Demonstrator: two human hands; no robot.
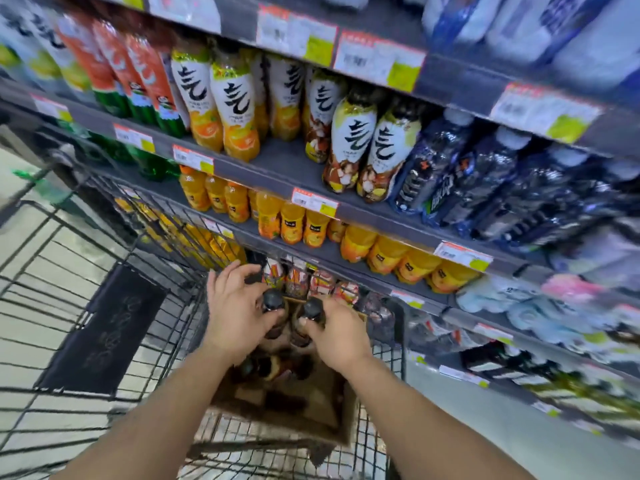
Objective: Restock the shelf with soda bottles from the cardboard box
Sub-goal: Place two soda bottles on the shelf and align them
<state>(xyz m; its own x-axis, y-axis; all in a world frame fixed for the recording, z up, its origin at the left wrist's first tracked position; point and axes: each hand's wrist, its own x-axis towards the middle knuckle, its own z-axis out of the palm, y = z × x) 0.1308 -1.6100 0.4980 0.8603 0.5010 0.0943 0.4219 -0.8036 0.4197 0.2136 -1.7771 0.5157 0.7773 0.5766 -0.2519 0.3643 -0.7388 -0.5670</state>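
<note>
Both hands down over the cardboard box point(325, 410) in the wire cart point(69, 306), left hand point(235, 306) and right hand point(337, 332) each closed around a dark-capped soda bottle point(273, 308), more bottles point(263, 367) below, nothing yet carried to the shelf point(287, 168) above the box.

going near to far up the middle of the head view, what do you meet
cardboard box → left hand and right hand, each on a dark bottle → small orange bottles → tall white-label bottles

Soda bottles point(273, 306): dark, black caps. Cardboard box point(343, 420): brown. Cart point(104, 251): black wire. Juice bottles point(294, 223): orange. Shelf point(277, 171): grey.
</note>
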